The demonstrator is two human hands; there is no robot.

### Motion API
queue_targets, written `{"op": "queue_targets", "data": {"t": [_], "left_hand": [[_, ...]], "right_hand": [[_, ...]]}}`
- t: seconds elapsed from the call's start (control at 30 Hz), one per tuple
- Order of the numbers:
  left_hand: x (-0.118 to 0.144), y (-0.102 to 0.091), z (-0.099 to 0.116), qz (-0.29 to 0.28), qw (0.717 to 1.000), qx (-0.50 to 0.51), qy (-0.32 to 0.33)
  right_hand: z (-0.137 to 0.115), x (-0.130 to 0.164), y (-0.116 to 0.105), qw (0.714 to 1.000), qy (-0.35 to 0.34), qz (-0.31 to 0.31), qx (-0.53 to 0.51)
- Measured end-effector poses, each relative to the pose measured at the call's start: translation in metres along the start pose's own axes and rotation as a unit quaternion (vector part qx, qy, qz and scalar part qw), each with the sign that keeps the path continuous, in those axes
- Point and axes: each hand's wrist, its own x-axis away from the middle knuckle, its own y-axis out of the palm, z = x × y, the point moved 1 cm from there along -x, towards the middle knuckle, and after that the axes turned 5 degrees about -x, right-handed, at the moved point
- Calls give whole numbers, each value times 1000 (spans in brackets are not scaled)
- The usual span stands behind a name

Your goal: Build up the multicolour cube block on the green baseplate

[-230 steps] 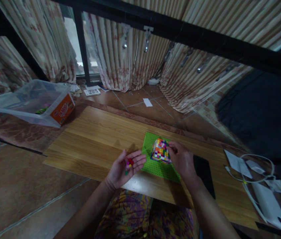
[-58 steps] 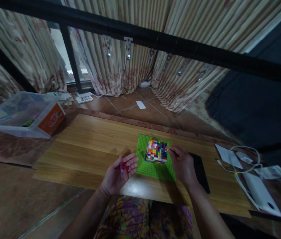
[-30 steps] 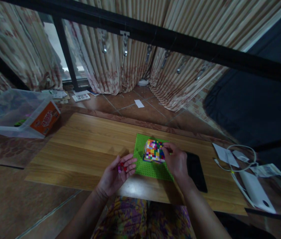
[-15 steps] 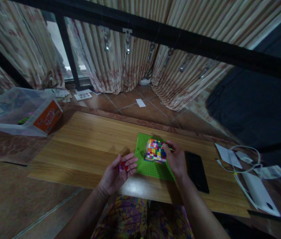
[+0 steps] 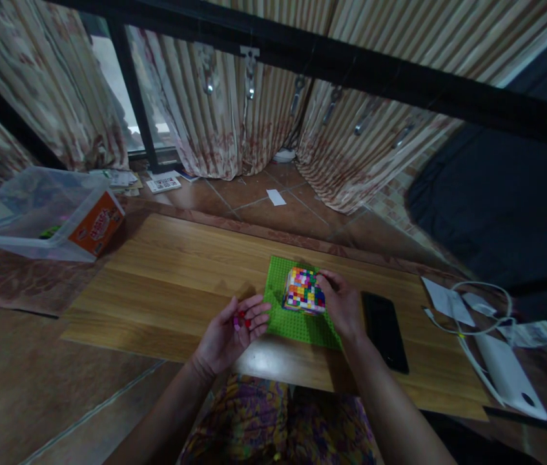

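My left hand (image 5: 232, 331) is turned palm up at the near side of the table, its fingers loosely spread. Several small red and pink toy bricks (image 5: 241, 321) lie in that palm. A low block built of many-coloured toy bricks (image 5: 303, 289) stands on a green studded baseplate (image 5: 292, 328). Over the block's right edge is my right hand (image 5: 342, 305), thumb and fingers drawn together at its far right corner. Whatever is between those fingertips is too small and covered to make out.
On the wooden table (image 5: 157, 278), a black phone (image 5: 384, 330) lies right of the baseplate. Farther right are a white cable (image 5: 484, 332), papers and a white device (image 5: 510, 374). A clear plastic bin (image 5: 45, 213) with an orange label stands at the left, beyond the table.
The right fingers stay at the block's right edge, with only a slight shift. The left hand still holds the bricks. The whole view has moved slightly.
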Motion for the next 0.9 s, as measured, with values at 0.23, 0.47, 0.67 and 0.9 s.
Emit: {"op": "queue_targets", "data": {"t": [0.23,0.47,0.67,0.9], "left_hand": [[1,0,0,-14,1000,-3,4],[1,-1,-1,-25,999,18,8],[2,-2,-2,-45,999,27,11],[2,-1,-1,-53,998,32,11]], "right_hand": [[-8,2,-6,999,-21,6,33],[-56,64,13,965,-222,-75,115],[-38,109,57,907,-274,-263,185],[-22,117,76,901,-283,-222,244]]}}
